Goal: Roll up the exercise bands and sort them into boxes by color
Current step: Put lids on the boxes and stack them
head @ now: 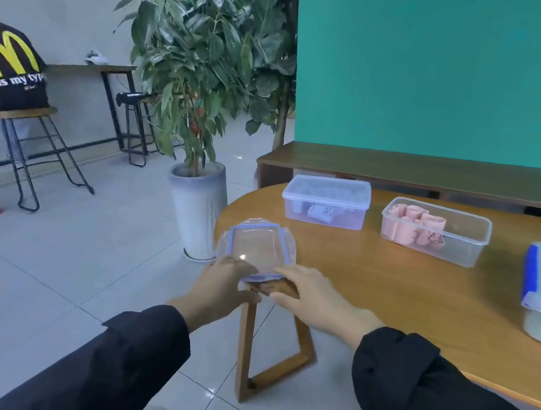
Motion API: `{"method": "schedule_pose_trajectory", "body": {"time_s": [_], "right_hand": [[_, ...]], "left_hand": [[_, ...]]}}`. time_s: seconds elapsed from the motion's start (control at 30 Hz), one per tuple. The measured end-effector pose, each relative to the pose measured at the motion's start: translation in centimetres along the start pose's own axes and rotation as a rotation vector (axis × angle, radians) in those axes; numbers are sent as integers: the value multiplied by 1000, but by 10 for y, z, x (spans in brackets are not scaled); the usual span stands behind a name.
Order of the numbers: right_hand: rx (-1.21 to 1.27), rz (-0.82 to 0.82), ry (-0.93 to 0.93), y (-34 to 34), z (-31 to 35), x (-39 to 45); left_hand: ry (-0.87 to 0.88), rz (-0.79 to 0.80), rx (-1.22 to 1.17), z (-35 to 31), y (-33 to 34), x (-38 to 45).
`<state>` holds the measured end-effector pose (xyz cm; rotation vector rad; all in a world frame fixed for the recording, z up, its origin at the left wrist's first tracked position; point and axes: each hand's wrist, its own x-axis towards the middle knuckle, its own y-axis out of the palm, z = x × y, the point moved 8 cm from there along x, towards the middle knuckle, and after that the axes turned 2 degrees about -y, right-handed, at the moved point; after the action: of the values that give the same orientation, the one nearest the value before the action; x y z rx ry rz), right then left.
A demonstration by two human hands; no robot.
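While both hands grip the clear lid (257, 246) at the tabletop's (389, 293) left edge, left hand (221, 288) fingers and right hand (311, 298) fingers pinch its near rim. Pink rolled bands (413, 224) sit in an open box (435, 231) near the far edge, beside 1 lidded box (326, 201).

Office lounge: stools (26, 147), potted plant (205, 89)

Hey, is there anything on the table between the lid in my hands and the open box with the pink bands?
Nothing visible. Both hands, left and right, hold the lid at the table's near-left edge, and only bare tabletop lies between it and the open pink box. The lidded box sits left of that path.
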<state>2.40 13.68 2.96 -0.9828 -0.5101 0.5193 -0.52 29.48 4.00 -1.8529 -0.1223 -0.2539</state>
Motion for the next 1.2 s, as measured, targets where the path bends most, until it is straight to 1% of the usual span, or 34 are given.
{"method": "schedule_pose_trajectory", "body": {"time_s": [0.03,0.1,0.2,0.27,0.33,0.4,0.43,0.5,0.6,0.67,0.77,0.83,0.87,0.93,0.97,1.03,1.1,1.2], "right_hand": [[-61,21,1,5,-2,-1],[-120,26,-10,9,-7,-4],[-78,-45,-35,1,-10,-10],[23,-155,-31,-18,-17,-14],[132,-315,-5,-52,-28,-19],[198,-465,44,-90,-43,-24],[223,-516,77,-108,-50,-27],[261,-584,126,-142,-64,-34],[267,-644,206,-185,-91,-47],[316,-679,290,-208,-118,-56],[355,-681,460,-234,-163,-69],[482,-677,530,-243,-192,-78],[565,-693,536,-248,-206,-82],[694,-756,541,-258,-227,-92],[694,-783,548,-265,-236,-97],[616,-800,604,-277,-250,-106],[506,-742,685,-282,-267,-109],[425,-642,782,-281,-288,-104]], "left_hand": [[13,2,42,6,3,0],[69,-44,136,11,7,3],[195,-161,211,5,1,8],[274,-242,166,-12,-15,12],[327,-398,75,-37,-46,17],[295,-528,-21,-61,-81,27],[244,-534,-96,-71,-94,36],[157,-482,-324,-88,-112,55],[80,-490,-708,-120,-130,83],[48,-475,-945,-139,-127,104],[-16,-451,-1140,-163,-111,137],[-48,-426,-1280,-180,-96,155],[-71,-407,-1334,-188,-86,164],[-98,-366,-1327,-204,-65,183],[-107,-341,-1313,-211,-52,195],[-139,-281,-1291,-221,-26,217],[-199,-236,-1204,-224,-3,235],[-234,-189,-961,-222,26,257]]}}
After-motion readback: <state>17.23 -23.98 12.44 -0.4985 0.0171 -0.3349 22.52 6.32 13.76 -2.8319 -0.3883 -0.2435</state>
